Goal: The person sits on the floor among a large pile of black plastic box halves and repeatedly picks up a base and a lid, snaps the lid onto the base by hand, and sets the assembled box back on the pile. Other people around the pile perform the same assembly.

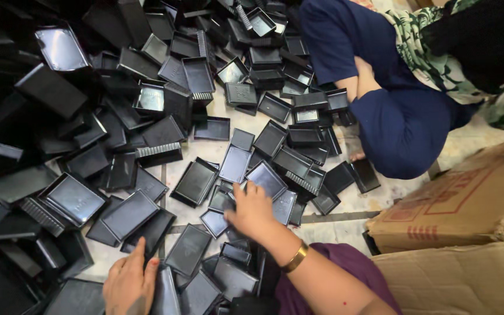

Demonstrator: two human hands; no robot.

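Note:
Several black rectangular plastic trays [196,182] lie scattered and heaped over a tiled floor [333,224]. My right hand [251,209], with a gold bangle at the wrist, rests palm down on small flat black trays [224,201] in the middle of the pile, its fingers closing over one. My left hand [129,284] lies low at the bottom, fingers spread against the edge of a black tray [164,291] beside it. Whether either hand has lifted a tray is hidden.
A person in dark blue clothing [398,111] sits cross-legged at the upper right, at the pile's edge. Brown cardboard boxes [462,204] stand at the right, one more [456,280] below. A deep heap of trays [48,93] fills the left side.

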